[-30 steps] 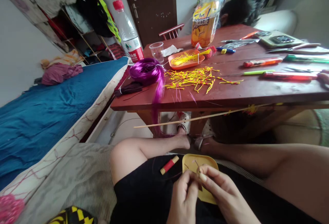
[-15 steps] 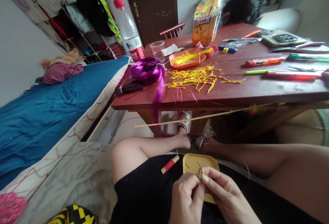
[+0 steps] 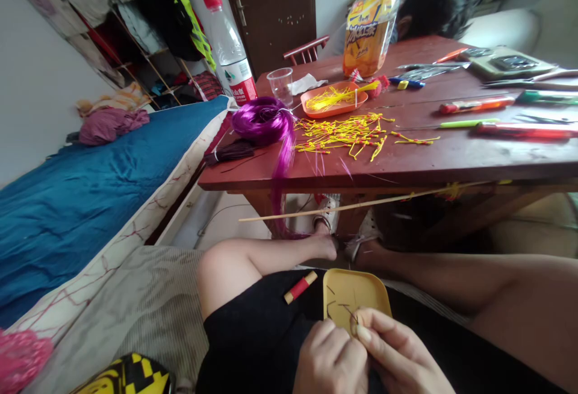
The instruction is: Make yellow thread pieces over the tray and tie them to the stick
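My left hand (image 3: 329, 361) and my right hand (image 3: 400, 358) meet low over my lap, fingers curled and pinched together on a thin dark strand that I can barely make out. Just beyond the fingertips a small yellow tray (image 3: 356, 297) rests on my black shorts and holds a few short dark bits. A red and tan spool (image 3: 300, 287) lies on the shorts to the left of the tray.
A red wooden table (image 3: 406, 162) stands ahead with purple fibre (image 3: 266, 123), scattered yellow pieces (image 3: 347, 135), an orange tray (image 3: 334, 99), two bottles, a plastic cup, pens and tools. A thin stick (image 3: 352, 206) runs under its edge. A blue bed (image 3: 90, 183) lies left. Another person's head (image 3: 433, 5) shows behind the table.
Both hands have dropped lower and closer to me, uncovering more of the yellow tray. The view has tilted slightly; the pinch on the strand holds.
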Motion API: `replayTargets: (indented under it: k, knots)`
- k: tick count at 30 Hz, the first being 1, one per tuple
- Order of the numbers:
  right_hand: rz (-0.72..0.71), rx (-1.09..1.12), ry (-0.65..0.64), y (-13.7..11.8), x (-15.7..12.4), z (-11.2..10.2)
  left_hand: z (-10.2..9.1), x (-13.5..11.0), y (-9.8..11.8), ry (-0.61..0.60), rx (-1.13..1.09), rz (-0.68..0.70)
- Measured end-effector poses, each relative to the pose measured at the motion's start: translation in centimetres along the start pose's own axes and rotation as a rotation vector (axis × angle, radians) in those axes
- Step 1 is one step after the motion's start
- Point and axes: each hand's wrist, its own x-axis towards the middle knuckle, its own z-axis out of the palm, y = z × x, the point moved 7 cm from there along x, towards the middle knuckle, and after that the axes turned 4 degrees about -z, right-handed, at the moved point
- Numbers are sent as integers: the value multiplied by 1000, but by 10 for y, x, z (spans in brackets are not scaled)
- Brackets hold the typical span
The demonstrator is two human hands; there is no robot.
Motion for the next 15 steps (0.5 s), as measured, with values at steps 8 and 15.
replayTargets:
  k: [8, 15]
  knots:
    - [-25, 23, -36, 8, 15, -1, 9, -1, -24, -225, -36, -196]
    - [85, 39, -145, 11, 7, 10, 11, -2, -29, -291, -77, -200]
